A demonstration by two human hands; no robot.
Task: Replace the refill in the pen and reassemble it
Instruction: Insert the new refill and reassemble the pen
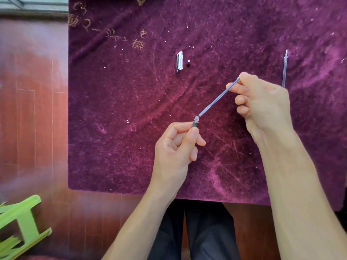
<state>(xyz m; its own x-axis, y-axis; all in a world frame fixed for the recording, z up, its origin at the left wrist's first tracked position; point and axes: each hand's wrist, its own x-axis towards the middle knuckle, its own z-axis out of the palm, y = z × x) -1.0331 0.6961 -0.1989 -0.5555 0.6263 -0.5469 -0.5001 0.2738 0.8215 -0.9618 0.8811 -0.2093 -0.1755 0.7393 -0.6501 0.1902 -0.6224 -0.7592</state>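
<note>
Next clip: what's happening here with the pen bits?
A person is working over a purple cloth. The left hand pinches a short dark grip section with a threaded end, while the right hand holds a thin refill whose lower end sits right at that opening. On the cloth lie a clear cap, a tiny dark piece and another thin tube.
</note>
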